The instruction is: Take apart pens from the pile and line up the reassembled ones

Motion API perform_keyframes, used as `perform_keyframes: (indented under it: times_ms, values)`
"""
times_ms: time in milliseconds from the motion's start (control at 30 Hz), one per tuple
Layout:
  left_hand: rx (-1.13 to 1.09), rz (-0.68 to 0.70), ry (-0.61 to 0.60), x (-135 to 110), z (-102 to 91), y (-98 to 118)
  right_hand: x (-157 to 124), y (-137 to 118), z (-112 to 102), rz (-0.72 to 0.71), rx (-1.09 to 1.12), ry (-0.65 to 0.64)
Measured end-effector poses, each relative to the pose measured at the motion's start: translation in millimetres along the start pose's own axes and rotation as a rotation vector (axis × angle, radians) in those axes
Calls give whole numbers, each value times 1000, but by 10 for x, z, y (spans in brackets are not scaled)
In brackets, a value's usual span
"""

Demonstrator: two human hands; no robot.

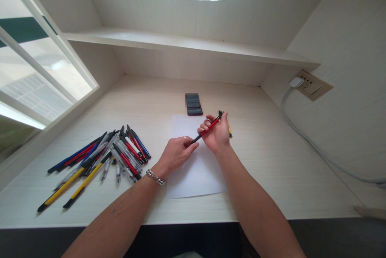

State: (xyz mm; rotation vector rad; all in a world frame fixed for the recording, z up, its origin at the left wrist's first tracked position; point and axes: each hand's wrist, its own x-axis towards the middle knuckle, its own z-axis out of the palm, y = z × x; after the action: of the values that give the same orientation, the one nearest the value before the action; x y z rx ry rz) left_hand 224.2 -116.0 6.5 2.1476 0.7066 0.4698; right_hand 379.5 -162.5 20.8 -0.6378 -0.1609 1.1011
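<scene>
A red pen with black ends (208,128) is held aslant between my two hands over a white sheet of paper (196,181). My left hand (177,152) pinches its lower black end between thumb and fingers. My right hand (219,135) lies palm up, its fingers curled round the red barrel. Just beyond the right hand, a yellow pen with a black end (230,130) lies on the desk, partly hidden by that hand. Several black pen ends (220,112) show there too. To the left spreads a pile of pens (117,151) in red, blue, white, clear and yellow.
A phone (193,105) lies behind the paper on the pale desk (289,169). A shelf (181,44) runs across the back. On the right wall a plug (296,82) sits in a socket (313,85), its grey cable (313,145) trailing down along the desk's right side.
</scene>
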Motion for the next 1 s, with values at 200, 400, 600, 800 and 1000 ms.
perform_keyframes:
  times_ms: [200,400,600,800,1000]
  values:
    - [29,30,-10,-21,-11,29,-14,-14,11,31,68,-48]
    - [25,15,-5,-17,-10,-1,24,-4,-32,30,44,-31]
    - [-41,-19,16,8,-14,-50,65,-132,-114,-50,-224,117]
    - [-63,-30,44,16,-31,-89,29,-406,-247,-258,-1007,240]
    - [-88,-13,67,20,-43,-95,-211,-661,-223,-190,-1676,-183]
